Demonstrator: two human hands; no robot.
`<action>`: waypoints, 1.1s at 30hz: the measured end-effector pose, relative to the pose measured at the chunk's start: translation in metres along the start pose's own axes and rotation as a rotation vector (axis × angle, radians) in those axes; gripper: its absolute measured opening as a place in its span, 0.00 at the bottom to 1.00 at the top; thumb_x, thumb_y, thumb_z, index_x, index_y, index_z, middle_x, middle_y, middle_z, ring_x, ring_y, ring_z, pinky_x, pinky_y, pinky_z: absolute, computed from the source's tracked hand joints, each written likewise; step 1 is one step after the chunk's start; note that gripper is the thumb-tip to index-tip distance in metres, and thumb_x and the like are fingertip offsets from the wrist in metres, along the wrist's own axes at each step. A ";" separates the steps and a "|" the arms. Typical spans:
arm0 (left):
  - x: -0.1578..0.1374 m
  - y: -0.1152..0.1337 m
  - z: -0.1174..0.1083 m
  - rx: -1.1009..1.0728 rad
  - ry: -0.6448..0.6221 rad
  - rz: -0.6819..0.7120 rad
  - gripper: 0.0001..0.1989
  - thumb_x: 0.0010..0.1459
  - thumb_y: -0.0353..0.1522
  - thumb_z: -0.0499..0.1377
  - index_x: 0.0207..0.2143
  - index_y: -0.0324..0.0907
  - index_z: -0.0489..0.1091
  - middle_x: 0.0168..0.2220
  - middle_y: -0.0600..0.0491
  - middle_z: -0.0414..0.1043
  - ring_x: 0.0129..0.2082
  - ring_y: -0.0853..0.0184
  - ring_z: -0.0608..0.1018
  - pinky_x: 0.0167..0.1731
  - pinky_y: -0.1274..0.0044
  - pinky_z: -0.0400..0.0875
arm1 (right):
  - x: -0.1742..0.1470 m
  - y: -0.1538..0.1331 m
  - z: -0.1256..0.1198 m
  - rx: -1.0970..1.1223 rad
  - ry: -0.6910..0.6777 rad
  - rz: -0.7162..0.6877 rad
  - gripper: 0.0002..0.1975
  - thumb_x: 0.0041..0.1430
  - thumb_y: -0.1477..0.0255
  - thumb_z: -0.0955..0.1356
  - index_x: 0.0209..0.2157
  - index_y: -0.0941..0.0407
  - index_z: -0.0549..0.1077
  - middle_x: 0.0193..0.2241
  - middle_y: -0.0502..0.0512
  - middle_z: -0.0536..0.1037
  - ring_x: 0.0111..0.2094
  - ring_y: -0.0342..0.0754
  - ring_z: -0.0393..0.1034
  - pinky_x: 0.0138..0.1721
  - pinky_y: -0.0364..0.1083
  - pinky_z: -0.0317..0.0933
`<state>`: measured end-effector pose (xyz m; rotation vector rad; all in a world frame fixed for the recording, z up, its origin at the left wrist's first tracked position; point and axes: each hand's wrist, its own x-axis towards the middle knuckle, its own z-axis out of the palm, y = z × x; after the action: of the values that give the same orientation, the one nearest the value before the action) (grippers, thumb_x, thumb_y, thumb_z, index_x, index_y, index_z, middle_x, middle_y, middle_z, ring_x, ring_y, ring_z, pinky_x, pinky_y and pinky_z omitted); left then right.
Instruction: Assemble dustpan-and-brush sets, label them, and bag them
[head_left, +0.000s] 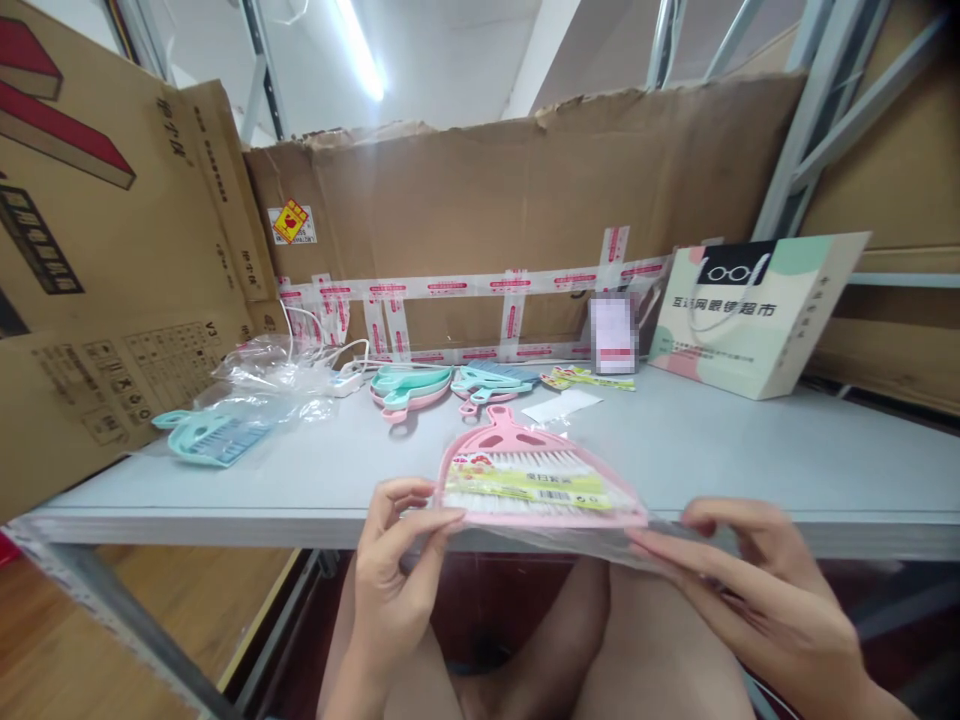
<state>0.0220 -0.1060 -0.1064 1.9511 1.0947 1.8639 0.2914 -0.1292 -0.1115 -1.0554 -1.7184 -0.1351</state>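
A pink dustpan-and-brush set (504, 432) with white bristles and a yellow-green label card lies in a clear plastic bag (600, 541) at the table's front edge. My left hand (401, 560) pinches the left corner of the bagged set between thumb and fingers. At the right corner, my right hand (757, 590) has its fingers closed on the loose edge of the plastic. The bag's lower edge hangs slightly over the table front between my hands.
Teal and pink dustpans (411, 385) and blue brushes (491, 382) lie behind. A teal dustpan set (214, 438) and crumpled plastic bags (262, 375) are at left. A paper bag (750, 315) stands right. Large cardboard boxes (480, 210) wall the back.
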 end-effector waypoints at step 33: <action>0.011 -0.013 0.014 0.572 -0.118 -0.086 0.06 0.57 0.35 0.51 0.27 0.43 0.59 0.31 0.52 0.70 0.42 0.60 0.73 0.46 0.64 0.61 | -0.008 0.002 0.057 -0.225 0.085 0.219 0.18 0.58 0.61 0.61 0.46 0.55 0.60 0.39 0.60 0.70 0.41 0.55 0.66 0.45 0.60 0.57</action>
<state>0.0293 -0.0856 -0.1087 2.2094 1.7878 1.4714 0.2530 -0.1011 -0.1433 -1.3769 -1.5243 -0.2344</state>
